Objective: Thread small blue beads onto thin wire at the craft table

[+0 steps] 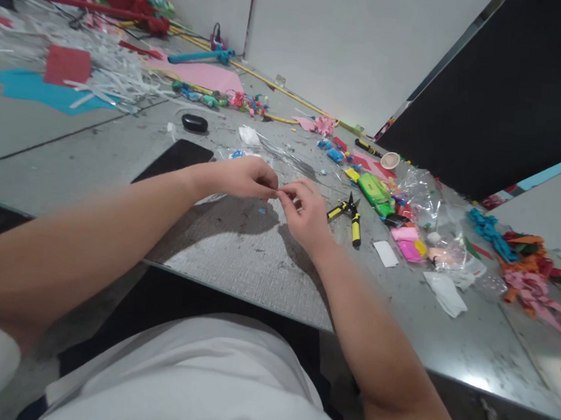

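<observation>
My left hand (252,177) and my right hand (305,210) meet fingertip to fingertip above the grey table (236,252). Thumb and forefinger of each are pinched together at the meeting point. Whatever lies between them is too small or too hidden to make out. A small blue scrap (262,211) shows on the table below the fingers. Pliers with yellow and black handles (356,230) lie spread just right of my right hand. Thin clear strands or wires (286,154) stretch across the table behind the hands. A dark flat tablet or phone (178,158) is partly covered by my left forearm.
A black oval case (194,123) and a white crumpled piece (249,136) lie farther back. Colourful clay packets (375,192) and clear plastic wrap (420,194) spread along the right. White paper strips (125,67) heap at the left. Table's front edge (236,293) runs near my body.
</observation>
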A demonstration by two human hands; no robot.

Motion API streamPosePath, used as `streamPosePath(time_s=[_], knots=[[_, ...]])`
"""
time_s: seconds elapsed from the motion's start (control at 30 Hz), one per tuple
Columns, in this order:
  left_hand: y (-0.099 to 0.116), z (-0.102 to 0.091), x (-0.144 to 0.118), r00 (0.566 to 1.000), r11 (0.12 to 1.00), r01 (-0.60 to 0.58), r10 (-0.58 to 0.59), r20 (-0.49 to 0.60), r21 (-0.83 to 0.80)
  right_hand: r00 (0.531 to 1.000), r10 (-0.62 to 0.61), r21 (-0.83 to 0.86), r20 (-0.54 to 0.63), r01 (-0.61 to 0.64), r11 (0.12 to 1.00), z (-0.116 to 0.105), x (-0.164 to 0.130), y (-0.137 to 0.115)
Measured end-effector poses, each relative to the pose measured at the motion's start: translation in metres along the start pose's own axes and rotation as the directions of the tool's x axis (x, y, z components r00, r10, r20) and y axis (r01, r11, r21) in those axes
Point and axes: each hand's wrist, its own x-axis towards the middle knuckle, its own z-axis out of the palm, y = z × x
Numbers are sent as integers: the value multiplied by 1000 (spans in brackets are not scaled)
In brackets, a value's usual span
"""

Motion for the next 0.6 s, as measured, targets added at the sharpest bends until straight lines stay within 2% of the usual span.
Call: streamPosePath(time_s=[0.07, 0.13, 0.23, 0.37, 0.47, 0.6], knots=[[-2, -1, 0, 999, 998, -32, 31, 28, 49, 998, 40, 73, -57, -36, 997, 2, 0, 1], [-4, -1, 0, 995, 993, -72, 65, 80, 93, 984, 155, 184, -87, -137, 973, 4, 1, 5], [-9, 1, 0, 983, 988, -98, 78, 165, 117, 940, 334, 336, -61, -296, 894, 8, 2, 11], [-13, 7, 0, 965, 987, -131, 105, 242, 97, 906, 422, 442, -20, -371, 817, 9, 4, 15], [-15, 8, 2, 967, 991, -126, 110, 228, 53, 896, 444, 485, 9, -392, 781, 8, 5, 15], [-16, 4, 4, 990, 997, -63, 69, 120, -53, 891, 454, 526, 10, -391, 755, 8, 6, 16]])
